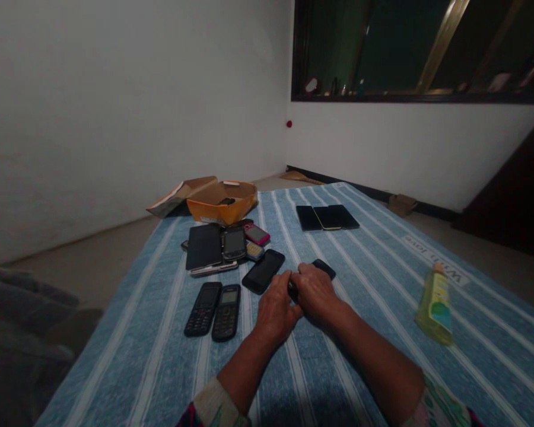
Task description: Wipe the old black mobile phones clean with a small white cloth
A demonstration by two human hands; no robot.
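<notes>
My left hand (277, 308) and my right hand (314, 292) meet near the middle of the blue striped cloth (160, 356). Between them is a small dark phone (292, 289), mostly covered by the fingers of both hands, which are closed around it. Just beyond my right hand lies another dark phone (324, 268), partly hidden. A black smartphone (263, 271) rests beyond my left hand. Left of that hand, two keypad phones (203, 308) lie side by side.
A pile of phones (204, 246) lies in front of an open orange box (222, 210). Several flat black devices (327, 217) sit farther back. A yellow-green bottle (436, 308) lies at the right.
</notes>
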